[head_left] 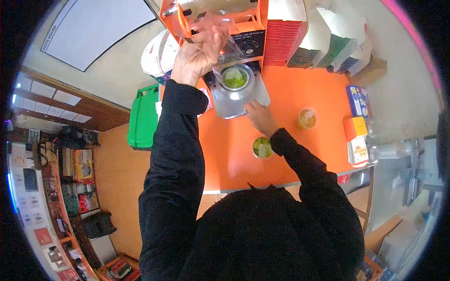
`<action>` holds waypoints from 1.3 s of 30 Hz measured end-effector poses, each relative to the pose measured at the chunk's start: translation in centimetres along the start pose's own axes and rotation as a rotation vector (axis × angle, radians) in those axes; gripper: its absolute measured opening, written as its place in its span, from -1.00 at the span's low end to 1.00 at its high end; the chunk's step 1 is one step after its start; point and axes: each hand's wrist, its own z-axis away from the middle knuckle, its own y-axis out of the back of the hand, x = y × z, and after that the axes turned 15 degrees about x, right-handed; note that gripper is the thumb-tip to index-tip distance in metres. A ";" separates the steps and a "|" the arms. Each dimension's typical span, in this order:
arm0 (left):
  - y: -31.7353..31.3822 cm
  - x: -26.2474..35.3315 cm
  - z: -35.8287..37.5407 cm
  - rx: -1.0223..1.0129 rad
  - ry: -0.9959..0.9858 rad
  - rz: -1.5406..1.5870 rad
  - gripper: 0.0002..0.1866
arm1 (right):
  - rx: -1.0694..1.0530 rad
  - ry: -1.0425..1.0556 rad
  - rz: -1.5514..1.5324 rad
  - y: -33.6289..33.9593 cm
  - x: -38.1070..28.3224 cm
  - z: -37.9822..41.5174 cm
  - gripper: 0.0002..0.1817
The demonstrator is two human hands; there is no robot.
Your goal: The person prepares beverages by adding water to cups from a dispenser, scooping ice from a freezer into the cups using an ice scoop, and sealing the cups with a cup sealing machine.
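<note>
An orange cup sealing machine (260,37) with a black control panel stands at the far side of the orange table. Its metal tray (228,108) is slid out toward me and carries a cup with green contents (235,80) in a round holder. My left hand (201,54) is raised at the machine's left front, its fingers closed on clear plastic film (229,28). At the tray's right front corner, my right hand (261,117) grips the edge with bent fingers. Just below that wrist sits another cup of green contents (263,147), partly covered by my sleeve.
A cup with yellowish contents (307,118) stands to the right on the orange table (286,89). Stacked red cartons (283,42) are beside the machine. Small boxes (357,100) line the right edge. A green lidded bin (143,117) is at the left.
</note>
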 end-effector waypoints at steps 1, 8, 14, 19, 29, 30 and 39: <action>-0.3 -0.1 0.1 0.036 0.010 -0.017 -0.65 | 0.066 0.033 0.008 -0.4 0.5 -0.7 -0.80; -0.1 0.0 0.0 0.045 -0.048 -0.082 -0.61 | 0.107 0.031 0.091 -2.1 1.6 -5.9 -0.78; -0.3 -0.2 0.3 0.058 -0.088 -0.110 -0.58 | 0.118 0.011 0.197 -3.9 3.1 -9.0 -0.73; -0.2 0.1 0.2 0.067 -0.010 -0.077 -0.58 | 0.121 -0.047 0.200 -4.9 3.9 -10.5 -0.74; -0.4 -0.2 0.0 0.009 -0.051 -0.132 -0.59 | 0.121 -0.060 0.186 -4.6 3.7 -10.9 -0.73; -0.4 -0.4 0.1 0.009 -0.051 -0.132 -0.59 | 0.121 -0.059 0.185 -4.9 3.9 -10.8 -0.73; -0.2 0.1 0.3 0.033 -0.071 -0.102 -0.68 | 0.302 -0.222 0.010 13.7 -5.1 -14.9 -0.81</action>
